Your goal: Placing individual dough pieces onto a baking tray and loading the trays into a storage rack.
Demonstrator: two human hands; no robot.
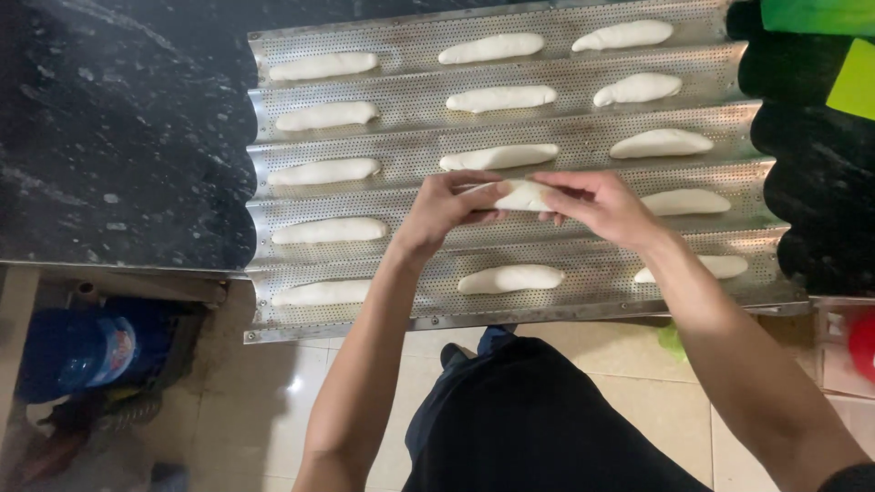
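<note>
A perforated, corrugated metal baking tray (583, 123) lies on a dark stone counter, its troughs filled with several pale elongated dough pieces. My left hand (447, 211) and my right hand (597, 205) both grip one dough piece (521, 194) by its ends, just above the middle of the fourth trough. A dough piece (499, 157) lies in the trough behind it and another dough piece (510, 278) in the trough in front.
The dark speckled counter (118, 137) extends left of the tray. Green plastic objects (848, 64) sit at the top right. The tray's near edge overhangs a tiled floor (264, 401). A blue container (87, 351) stands under the counter at left; a red object (861, 342) at right.
</note>
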